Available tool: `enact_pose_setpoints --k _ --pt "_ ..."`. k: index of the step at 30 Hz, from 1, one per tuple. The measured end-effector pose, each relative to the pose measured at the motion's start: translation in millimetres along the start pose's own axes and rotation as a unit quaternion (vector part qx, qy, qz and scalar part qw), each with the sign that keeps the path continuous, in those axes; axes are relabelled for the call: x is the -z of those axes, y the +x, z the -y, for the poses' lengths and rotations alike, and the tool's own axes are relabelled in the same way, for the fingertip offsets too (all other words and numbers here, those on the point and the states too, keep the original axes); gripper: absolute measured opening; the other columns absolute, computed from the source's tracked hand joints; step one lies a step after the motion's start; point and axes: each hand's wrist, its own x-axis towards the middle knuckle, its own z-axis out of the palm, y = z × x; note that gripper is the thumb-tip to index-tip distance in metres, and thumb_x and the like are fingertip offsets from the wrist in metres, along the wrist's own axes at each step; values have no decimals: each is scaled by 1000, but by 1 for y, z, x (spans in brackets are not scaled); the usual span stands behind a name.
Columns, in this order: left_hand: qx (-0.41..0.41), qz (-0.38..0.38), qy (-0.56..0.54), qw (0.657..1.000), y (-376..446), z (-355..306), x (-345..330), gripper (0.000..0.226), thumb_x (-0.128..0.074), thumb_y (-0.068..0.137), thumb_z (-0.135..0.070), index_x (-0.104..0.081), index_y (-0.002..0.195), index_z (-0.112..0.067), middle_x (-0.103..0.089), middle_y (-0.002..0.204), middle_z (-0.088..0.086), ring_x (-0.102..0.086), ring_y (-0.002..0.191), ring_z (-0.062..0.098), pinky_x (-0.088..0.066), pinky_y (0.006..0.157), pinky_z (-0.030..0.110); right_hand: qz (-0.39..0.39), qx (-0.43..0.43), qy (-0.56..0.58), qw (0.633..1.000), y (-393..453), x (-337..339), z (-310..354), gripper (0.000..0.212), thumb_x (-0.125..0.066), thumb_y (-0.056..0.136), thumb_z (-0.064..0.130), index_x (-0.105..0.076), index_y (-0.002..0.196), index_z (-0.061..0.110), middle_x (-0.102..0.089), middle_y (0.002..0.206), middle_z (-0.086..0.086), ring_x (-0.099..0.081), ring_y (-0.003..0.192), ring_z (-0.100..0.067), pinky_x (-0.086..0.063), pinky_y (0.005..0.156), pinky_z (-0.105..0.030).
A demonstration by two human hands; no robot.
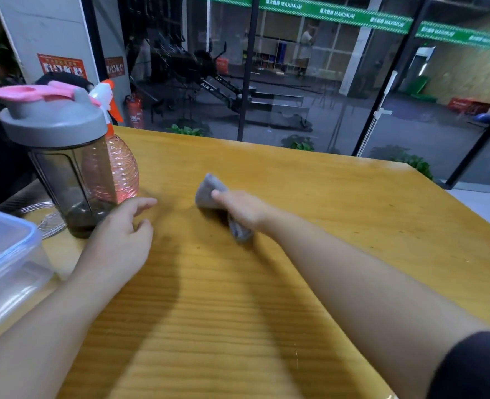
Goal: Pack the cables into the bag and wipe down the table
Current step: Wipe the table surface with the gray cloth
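My right hand (239, 210) grips a crumpled grey cloth (209, 190) and holds it down on the yellow wooden table (324, 203) near its middle. My left hand (125, 228) hovers just over the table to the left, fingers loosely curled and holding nothing, right beside the base of the shaker bottle. No cables or bag can be made out with certainty; a clear coiled item (46, 217) lies behind the shaker at the left edge.
A dark shaker bottle (65, 165) with a grey and pink lid stands at the left. Behind it is a pink spray bottle (122, 168). A clear plastic lidded box (4, 263) sits at the near left edge. Glass walls lie beyond the table's far edge.
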Motion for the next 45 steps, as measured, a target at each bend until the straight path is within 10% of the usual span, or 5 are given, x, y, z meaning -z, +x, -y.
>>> enact_pose_setpoints --k 5,12,15,27,45 --pt "-1 -6 -14 1000 3 2 1 34 -49 89 -11 -57 110 -36 -60 118 -2 -58 99 15 -40 84 29 131 74 -127 980 -6 -31 9 48 -25 103 34 -22 149 23 -5 159 4 5 145 -15 9 111 -31" --pt "-54 15 -23 998 -7 -17 0 33 -47 91 -8 -56 113 -32 -59 110 -9 -53 108 13 -41 91 33 181 51 35 982 -59 -32 16 34 -48 94 28 -58 124 17 -50 139 -3 -41 128 -17 -25 99 -19" --pt "-117 48 39 991 -15 -25 0 33 -50 90 -6 -56 118 -23 -53 104 -11 -50 98 11 -37 84 27 107 44 95 989 -75 -19 6 35 -53 90 24 -46 57 17 -46 59 0 -42 55 -14 -32 53 -24" --pt "-246 242 121 931 -46 -39 -33 33 -48 93 -26 -49 124 -37 -35 134 -26 -30 130 -5 -22 107 16 -422 -101 353 829 -95 99 -99 73 -36 95 38 -44 27 15 -37 26 -4 -38 26 -16 -35 36 -21" --pt "-266 252 75 928 -44 -33 -37 27 -42 89 -46 -43 112 -59 -34 128 -41 -28 123 -20 -28 97 14 -162 -327 -131 922 -67 89 -195 57 -12 96 35 -20 150 19 -3 160 0 3 146 -22 -2 116 -40"
